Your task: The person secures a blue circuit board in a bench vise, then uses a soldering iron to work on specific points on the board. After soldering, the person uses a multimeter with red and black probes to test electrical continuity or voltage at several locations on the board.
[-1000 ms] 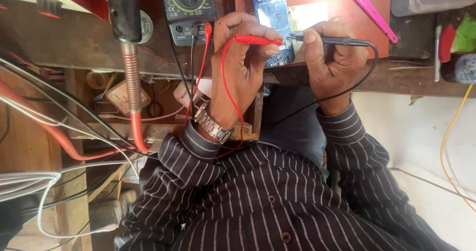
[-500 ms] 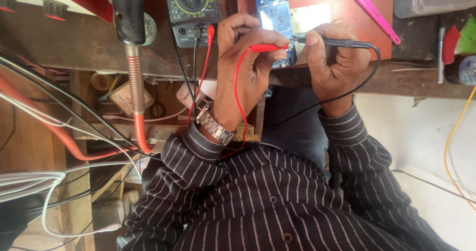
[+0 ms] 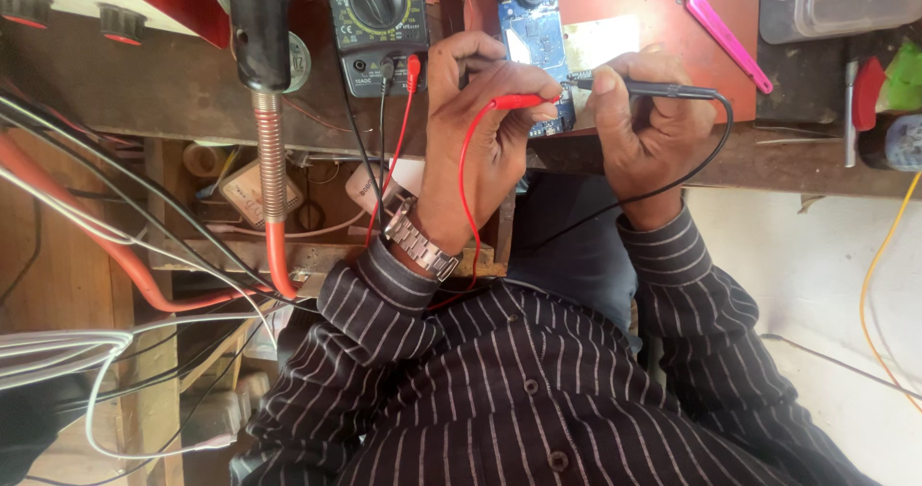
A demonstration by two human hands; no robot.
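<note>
While the left hand [image 3: 480, 150] pinches a slim red plastic test probe [image 3: 523, 101], the right hand [image 3: 648, 126] grips a thin black probe [image 3: 653, 88]; both tips seemingly touch the narrow blue circuit board [image 3: 534, 35] beside a dark dial multimeter [image 3: 376, 20].

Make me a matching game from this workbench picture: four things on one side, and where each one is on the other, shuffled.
Things:
1. red probe
2. black probe
3. multimeter
4. pink tool

Places:
A. lying on the red mat, top right
B. pinched in the left hand
C. on the bench, left of the blue circuit board
D. held in the right hand

Pairs: 1-B, 2-D, 3-C, 4-A
</note>
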